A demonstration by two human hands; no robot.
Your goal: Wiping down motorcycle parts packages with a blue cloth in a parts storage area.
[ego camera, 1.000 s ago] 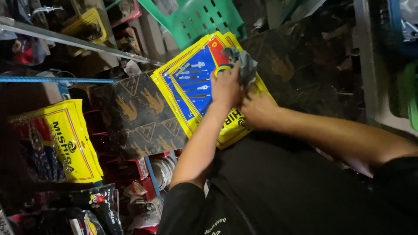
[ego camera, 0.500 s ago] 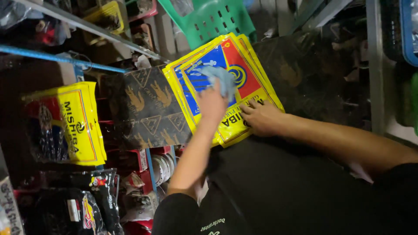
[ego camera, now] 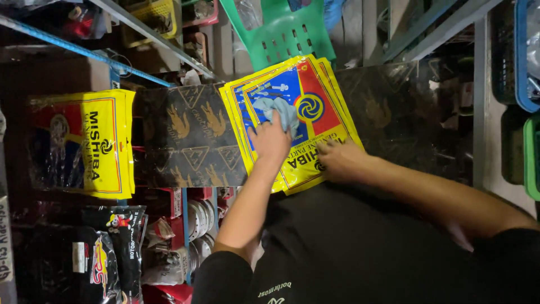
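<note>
Hands: we see 2, both on the stack of yellow packets (ego camera: 315, 121).
Left hand (ego camera: 271, 142): fingers closed on a pale blue cloth (ego camera: 278, 111), pressing it onto the top packet's blue panel.
Right hand (ego camera: 340, 159): flat, fingers spread, holding nothing, pinning the stack's near-right part just beside the left hand.
Stack: several packets, edges fanned slightly, lying tilted on the dark patterned sheet (ego camera: 188, 138); near corner hangs past the sheet's near edge toward our black shirt (ego camera: 360, 253).
Far edge: stack's top corner touches or sits just under the green plastic basket (ego camera: 275, 31); we can't tell which.
Left side: sheet bare between the stack and a hanging yellow packet (ego camera: 93, 143), which is well apart; that is the open room.
Right side: glossy dark surface (ego camera: 410, 112) runs to a metal upright (ego camera: 481, 95), with blue and green bins (ego camera: 529, 141) beyond.
Near left: shelves (ego camera: 169, 225) packed with bagged parts below the sheet's edge.
</note>
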